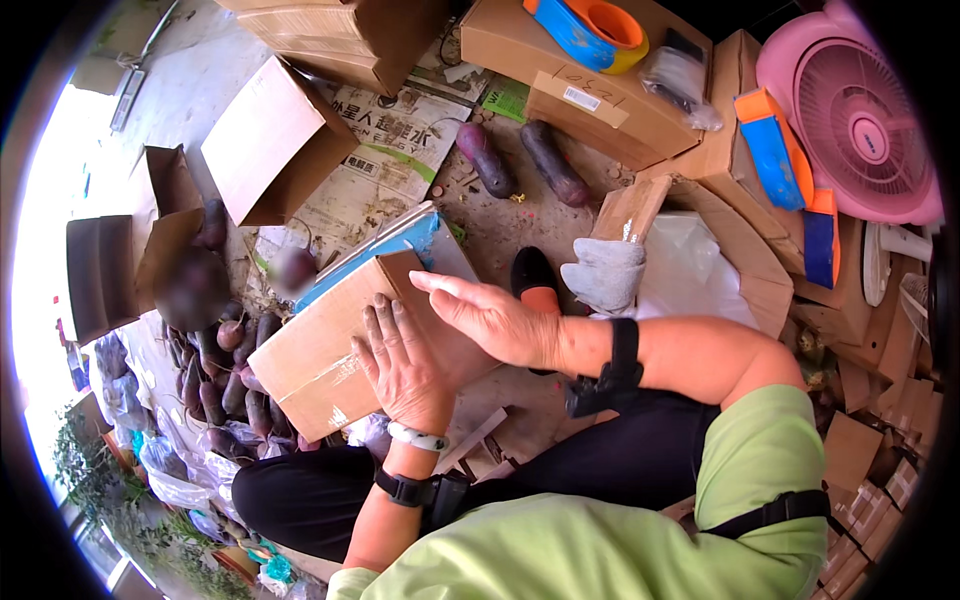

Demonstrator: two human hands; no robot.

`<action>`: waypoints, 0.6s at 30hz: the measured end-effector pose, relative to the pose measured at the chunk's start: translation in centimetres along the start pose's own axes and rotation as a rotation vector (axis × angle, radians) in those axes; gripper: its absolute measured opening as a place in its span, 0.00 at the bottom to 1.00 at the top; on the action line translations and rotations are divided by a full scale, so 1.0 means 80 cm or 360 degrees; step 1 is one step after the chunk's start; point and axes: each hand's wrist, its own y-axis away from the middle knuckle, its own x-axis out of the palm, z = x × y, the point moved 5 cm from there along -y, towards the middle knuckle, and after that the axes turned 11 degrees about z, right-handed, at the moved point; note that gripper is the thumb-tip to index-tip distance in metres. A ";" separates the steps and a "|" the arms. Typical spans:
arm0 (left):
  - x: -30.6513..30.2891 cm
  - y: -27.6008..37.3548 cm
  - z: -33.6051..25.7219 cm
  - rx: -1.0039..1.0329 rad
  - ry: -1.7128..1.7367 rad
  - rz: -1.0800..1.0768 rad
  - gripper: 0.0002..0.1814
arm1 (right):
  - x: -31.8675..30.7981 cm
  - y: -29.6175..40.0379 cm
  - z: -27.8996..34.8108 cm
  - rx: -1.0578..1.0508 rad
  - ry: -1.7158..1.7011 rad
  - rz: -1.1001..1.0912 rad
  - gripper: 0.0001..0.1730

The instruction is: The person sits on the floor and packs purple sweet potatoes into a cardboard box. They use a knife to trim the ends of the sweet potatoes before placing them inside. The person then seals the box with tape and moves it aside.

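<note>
A closed cardboard box (315, 367) sits tilted before me, with a strip of tape along its side. My left hand (401, 367) lies flat on the box, fingers stretched out and slightly spread, with dirt on the fingertips. Over the box's right-hand face, my right hand (487, 315) is held edgewise with its fingers straight and nothing in it; whether it touches the cardboard is hard to tell. Behind the box shows a worn blue-and-white panel (439, 236). Two long dark purple root vegetables (487, 161) lie on the floor beyond.
Many purple root vegetables (232, 390) are heaped at left. Open cartons (255, 142) stand at the far left. On the right are a plastic-lined carton (697, 262), a grey glove (607, 274) on its flap, orange-and-blue plastic pieces (776, 154) and a pink fan (862, 120).
</note>
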 end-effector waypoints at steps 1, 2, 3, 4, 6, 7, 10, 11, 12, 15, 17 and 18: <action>-0.001 0.000 0.000 -0.0006 0.0039 -0.0055 0.45 | 0.009 0.002 0.000 -0.0060 -0.0049 -0.0040 0.33; 0.000 -0.001 -0.001 -0.0012 0.0076 -0.0110 0.40 | 0.020 0.005 -0.001 -0.0092 -0.0083 0.0001 0.33; 0.001 -0.001 0.001 -0.0015 0.0114 -0.0159 0.35 | 0.033 0.005 0.002 -0.0091 -0.0213 0.0032 0.34; 0.002 -0.002 0.000 -0.0045 0.0041 -0.0144 0.35 | 0.044 0.004 -0.001 -0.0189 -0.0174 -0.0029 0.34; 0.000 -0.002 0.000 -0.0037 0.0022 -0.0140 0.35 | 0.056 0.001 -0.014 -0.0226 -0.0001 -0.0096 0.35; 0.001 -0.002 0.000 -0.0032 0.0018 -0.0134 0.35 | 0.056 -0.002 -0.023 -0.0206 -0.0102 -0.0090 0.36; 0.004 -0.001 -0.001 -0.0040 0.0001 -0.0132 0.36 | 0.053 -0.013 -0.045 -0.0141 -0.0284 -0.0119 0.39; 0.005 -0.002 -0.001 -0.0043 -0.0004 -0.0136 0.36 | 0.053 -0.016 -0.053 -0.0112 -0.0262 -0.0159 0.39; 0.005 0.000 -0.001 -0.0023 0.0030 -0.0136 0.38 | 0.055 -0.019 -0.063 -0.0080 -0.0250 -0.0192 0.39; 0.005 0.001 0.000 0.0015 0.0073 -0.0127 0.44 | 0.044 -0.032 -0.095 0.0125 -0.0404 -0.0244 0.40; 0.006 0.001 0.002 0.0013 0.0020 -0.0112 0.50 | 0.043 -0.039 -0.113 0.0177 -0.0307 -0.0298 0.41; 0.006 0.002 0.000 0.0019 0.0018 -0.0092 0.52 | 0.038 -0.046 -0.138 0.0195 -0.0368 -0.0330 0.41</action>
